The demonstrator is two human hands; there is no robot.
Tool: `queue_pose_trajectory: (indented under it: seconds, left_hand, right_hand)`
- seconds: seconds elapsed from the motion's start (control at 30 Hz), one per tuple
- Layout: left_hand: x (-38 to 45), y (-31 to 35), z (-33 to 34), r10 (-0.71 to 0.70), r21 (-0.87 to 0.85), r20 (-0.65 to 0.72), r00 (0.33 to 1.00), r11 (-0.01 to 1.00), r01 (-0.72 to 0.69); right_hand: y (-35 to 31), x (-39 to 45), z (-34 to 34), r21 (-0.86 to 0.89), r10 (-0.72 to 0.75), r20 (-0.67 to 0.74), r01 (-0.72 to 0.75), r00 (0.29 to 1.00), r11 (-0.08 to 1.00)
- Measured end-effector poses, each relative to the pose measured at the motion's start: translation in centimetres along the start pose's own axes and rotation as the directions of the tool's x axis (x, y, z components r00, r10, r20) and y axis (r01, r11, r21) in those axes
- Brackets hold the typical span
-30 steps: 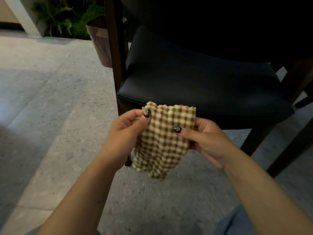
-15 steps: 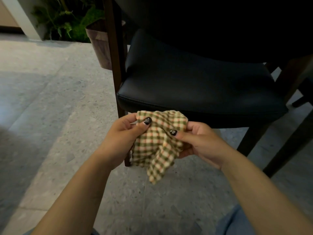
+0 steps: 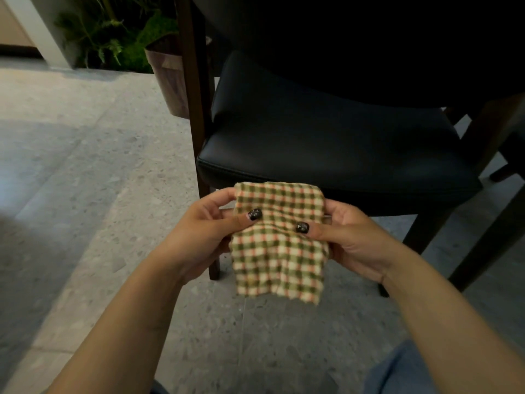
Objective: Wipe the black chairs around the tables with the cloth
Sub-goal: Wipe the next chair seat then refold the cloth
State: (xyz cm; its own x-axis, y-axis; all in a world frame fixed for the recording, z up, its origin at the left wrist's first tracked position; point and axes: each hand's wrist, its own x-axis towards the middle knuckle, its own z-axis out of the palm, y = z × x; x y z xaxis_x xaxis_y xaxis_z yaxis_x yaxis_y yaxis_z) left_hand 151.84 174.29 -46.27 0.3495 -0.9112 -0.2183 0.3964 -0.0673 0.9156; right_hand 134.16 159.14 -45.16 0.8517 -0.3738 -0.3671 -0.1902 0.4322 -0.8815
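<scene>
A green, cream and pink checked cloth [image 3: 279, 251] hangs flat between both hands, just in front of the near edge of a black padded chair seat [image 3: 326, 143]. My left hand [image 3: 204, 231] pinches the cloth's upper left part, thumb on the front. My right hand [image 3: 352, 237] pinches the upper right part the same way. The cloth's lower half hangs free above the floor and does not touch the chair. The chair has dark wooden legs [image 3: 196, 89] and its back is lost in shadow at the top.
A wooden planter [image 3: 167, 78] with green plants stands behind the chair at the left. Grey speckled floor tiles [image 3: 85, 180] spread to the left and below. More dark chair or table legs [image 3: 491, 245] stand at the right. Blue trouser fabric [image 3: 397, 373] shows at the bottom.
The cloth was bunched up between the hands half a second ago; now it is spread out flat, folded, with both thumbs on its front.
</scene>
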Motion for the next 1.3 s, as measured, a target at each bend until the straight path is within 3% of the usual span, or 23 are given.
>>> queue_pose_trajectory:
  seconds: [0.13,0.2,0.23,0.3,0.33,0.37,0.43,0.5,0.57,0.7,0.8,0.83,0.9,1.0,1.1,1.13,1.17,1.23,1.27,1.3]
  left_hand:
    - [0.0,0.0,-0.1,0.110,0.087,-0.037,0.993,0.990,-0.107]
    - [0.0,-0.1,-0.1,0.230,0.316,-0.058,0.972,0.927,-0.200]
    - [0.0,-0.1,-0.2,0.331,0.511,-0.028,0.943,0.816,-0.271]
    - [0.0,-0.4,-0.3,0.501,0.824,0.146,0.853,0.416,-0.385]
    - [0.0,-0.6,-0.4,0.533,0.878,0.242,0.811,0.234,-0.416]
    - [0.1,-0.8,-0.4,0.527,0.894,0.309,0.792,0.125,-0.431]
    - [0.1,-0.8,-0.3,0.512,0.898,0.346,0.787,0.064,-0.436]
    - [0.2,-0.9,-0.2,0.548,0.901,0.318,0.774,0.079,-0.427]
    - [0.3,-1.0,-0.5,0.590,0.913,0.253,0.766,0.116,-0.391]
    - [0.3,-1.2,-0.9,0.558,0.916,0.084,0.826,0.282,-0.283]
    - [0.6,-1.4,-1.1,0.464,0.845,-0.164,0.871,0.522,-0.119]
    - [0.8,-1.4,-1.2,0.425,0.790,-0.252,0.869,0.609,-0.069]
    - [1.1,-1.2,-1.5,0.355,0.659,-0.396,0.847,0.752,-0.008]
    - [1.5,-0.5,-1.7,0.232,0.384,-0.549,0.803,0.923,-0.004]
    - [1.6,-0.1,-1.9,0.101,0.108,-0.631,0.770,0.993,-0.041]
    - [1.6,0.0,-2.1,0.069,0.025,-0.645,0.761,0.997,-0.069]
    - [1.6,0.1,-2.2,0.044,-0.048,-0.657,0.753,0.994,-0.099]
    - [1.5,0.3,-2.7,0.007,-0.154,-0.667,0.745,0.977,-0.147]
    - [1.5,0.3,-3.0,-0.007,-0.190,-0.667,0.745,0.969,-0.161]
    - [1.5,0.3,-3.3,-0.021,-0.217,-0.666,0.746,0.962,-0.167]
  right_hand:
    - [-0.3,-0.1,0.0,0.025,-0.182,-0.037,0.183,0.983,0.983]
    - [-0.3,0.0,-0.1,0.032,-0.200,-0.069,0.203,0.977,0.979]
    - [-0.3,0.1,0.0,0.021,-0.204,-0.103,0.207,0.974,0.978]
    - [-0.1,0.4,0.1,-0.101,-0.270,-0.198,0.255,0.942,0.962]
    - [0.0,0.6,0.2,-0.215,-0.342,-0.238,0.294,0.909,0.931]
    - [0.2,0.6,0.3,-0.345,-0.428,-0.255,0.332,0.867,0.878]
    - [0.7,0.7,0.6,-0.580,-0.596,-0.225,0.386,0.771,0.717]
    - [1.0,0.6,0.9,-0.701,-0.696,-0.194,0.399,0.692,0.592]
    - [1.1,0.7,1.1,-0.732,-0.701,-0.234,0.352,0.674,0.583]
    - [0.9,0.9,1.2,-0.682,-0.535,-0.374,0.166,0.757,0.712]
    - [0.0,0.9,1.9,-0.462,-0.444,-0.516,0.199,0.733,0.865]
    - [-0.6,0.8,2.3,-0.411,-0.451,-0.560,0.240,0.695,0.880]
    - [-2.0,0.9,3.4,-0.503,-0.573,-0.593,0.296,0.565,0.812]
    - [-3.9,2.4,6.2,-0.752,-0.804,-0.503,0.298,0.317,0.588]
    - [-4.6,5.9,10.3,-0.894,-0.941,-0.325,0.294,0.091,0.338]
    - [-4.4,7.3,11.5,-0.932,-0.967,-0.237,0.260,0.089,0.252]
    - [-4.0,8.7,12.4,-0.959,-0.976,-0.145,0.219,0.166,0.179]
    - [-2.6,11.0,14.0,-0.978,-0.903,-0.027,0.173,0.429,0.112]
    - [-2.0,11.8,14.3,-0.982,-0.862,0.009,0.168,0.507,0.089]
    - [-1.6,12.4,14.3,-0.986,-0.851,0.047,0.162,0.523,0.045]
